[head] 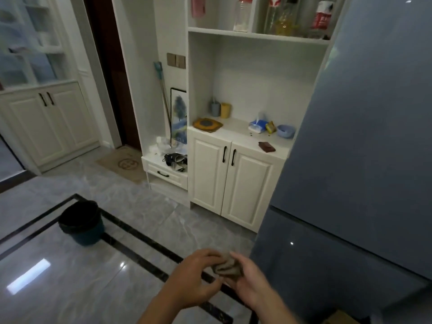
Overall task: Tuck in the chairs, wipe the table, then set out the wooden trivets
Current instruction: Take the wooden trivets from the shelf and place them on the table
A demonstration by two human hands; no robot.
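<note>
grey-brown cloth point(228, 267), white cabinet point(236, 178), blue fridge point(364, 136), grey marbled floor point(70, 277)

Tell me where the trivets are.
Head view, centre: the trivets lie at the left end of the white counter, just in front of the yellow cup and left of the tissue pack.

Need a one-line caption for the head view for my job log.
Left hand and right hand bunch a cloth before the cabinet, trivets on its counter.
</note>
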